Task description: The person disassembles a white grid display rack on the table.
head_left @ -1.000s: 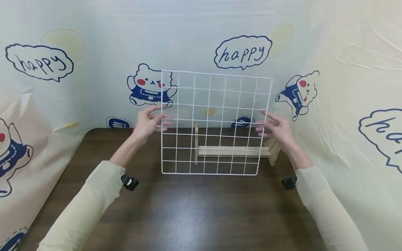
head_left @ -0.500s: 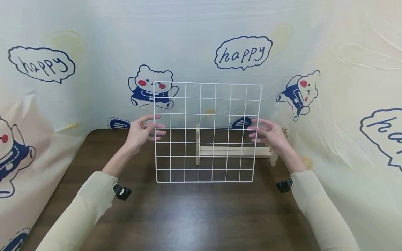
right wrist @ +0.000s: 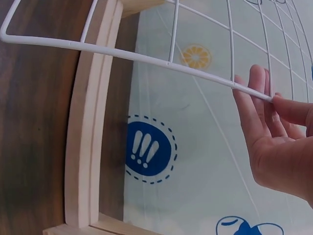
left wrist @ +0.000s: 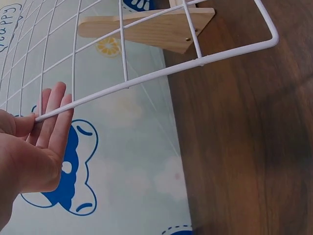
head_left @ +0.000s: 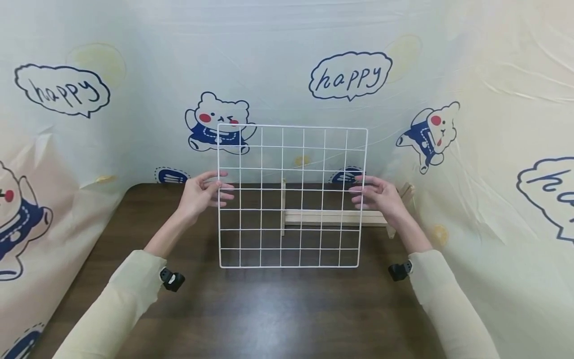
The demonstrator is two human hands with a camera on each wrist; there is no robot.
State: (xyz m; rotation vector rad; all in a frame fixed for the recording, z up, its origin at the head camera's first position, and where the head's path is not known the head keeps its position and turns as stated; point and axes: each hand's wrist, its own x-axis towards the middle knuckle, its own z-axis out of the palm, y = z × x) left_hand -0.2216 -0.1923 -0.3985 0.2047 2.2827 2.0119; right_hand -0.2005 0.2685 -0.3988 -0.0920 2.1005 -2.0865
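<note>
**White wire grid (head_left: 302,190) held up in front of a wooden stand (head_left: 332,218)**

In the head view the grid is close to upright on the person's side of the stand, overlapping much of it. Whether its bottom wire touches the table (head_left: 269,319) beneath the stand, I cannot tell. The left hand (head_left: 202,192), left of the stand, has the grid's left edge; the right hand (head_left: 381,197), before the stand's right end, has the opposite edge.

The wrist views show the grip more closely. In the left one, the thumb lies on the edge wire while the fingers reach out nearly straight across its far side, the pinch narrowed to the wire. The right one shows a matching pinch, thumb on the wire, fingers extended past it.

The left wrist view also reveals a side piece (left wrist: 142,29) of the stand as a tapered board with a rounded end; from the head, the left upright looks like a thin strip. The right wrist view shows a lengthwise groove in the crossbar (right wrist: 93,107).

On the printed cloth (head_left: 287,45) behind the stand, a fruit slice reads clearly in both wrist views. Only the head view shows the black wrist cameras (head_left: 172,279), nearer the person than the stand.
</note>
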